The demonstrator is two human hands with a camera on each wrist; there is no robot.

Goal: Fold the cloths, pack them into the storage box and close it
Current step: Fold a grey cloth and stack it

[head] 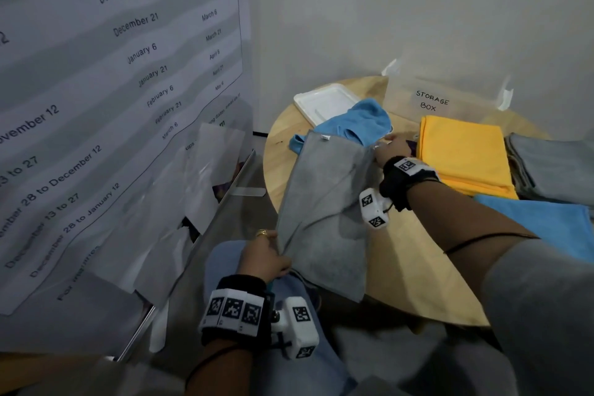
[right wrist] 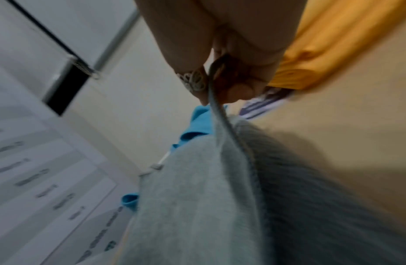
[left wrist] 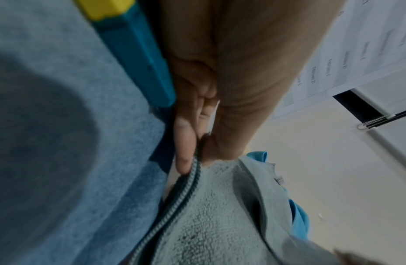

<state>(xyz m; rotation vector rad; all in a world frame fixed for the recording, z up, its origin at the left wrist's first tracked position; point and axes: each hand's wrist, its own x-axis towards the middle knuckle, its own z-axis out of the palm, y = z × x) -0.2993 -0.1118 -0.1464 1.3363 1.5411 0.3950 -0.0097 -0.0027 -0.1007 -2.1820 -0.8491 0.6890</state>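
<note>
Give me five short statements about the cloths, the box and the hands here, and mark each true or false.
1. Both hands hold the grey terry cloth. True: the left hand pinches its near edge, the right hand its far edge.
2. The clear plastic box labelled STORAGE BOX has its lid on. False: the white lid lies beside it on the round wooden table.
3. The folded yellow cloth lies on the table. True.
4. The yellow cloth is in the box. False: it lies in front of it.
5. A crumpled blue cloth lies beyond the grey one. True.
</note>
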